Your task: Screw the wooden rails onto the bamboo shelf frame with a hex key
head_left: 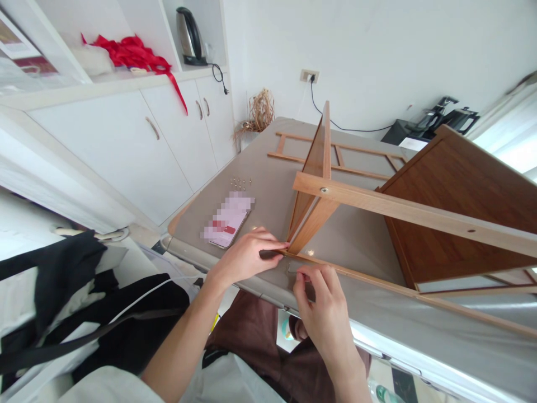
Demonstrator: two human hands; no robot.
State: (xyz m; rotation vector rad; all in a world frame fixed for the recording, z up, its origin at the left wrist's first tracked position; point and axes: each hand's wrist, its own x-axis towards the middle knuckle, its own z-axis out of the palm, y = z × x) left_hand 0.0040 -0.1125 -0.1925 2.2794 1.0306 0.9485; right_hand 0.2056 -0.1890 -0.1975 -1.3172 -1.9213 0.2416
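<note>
A partly joined wooden shelf frame (377,207) stands on the grey-covered table, with slanted brown panels between its rails. My left hand (251,252) is closed at its near lower corner, thumb and fingers pinching the end of the bottom rail (344,271) where an upright panel (314,218) meets it. Just to the right, my right hand (321,291) pinches a thin, bent metal hex key (292,270), whose short end points toward that rail. A screw head (324,190) shows in the upper rail. The joint under my left fingertips is hidden.
Left of the frame lies a phone (229,221), with several small screws (240,183) behind it. A ladder-like wooden frame (289,146) lies flat at the back. White cabinets (168,129) flank the table's left side; a black appliance (403,131) stands at the far right.
</note>
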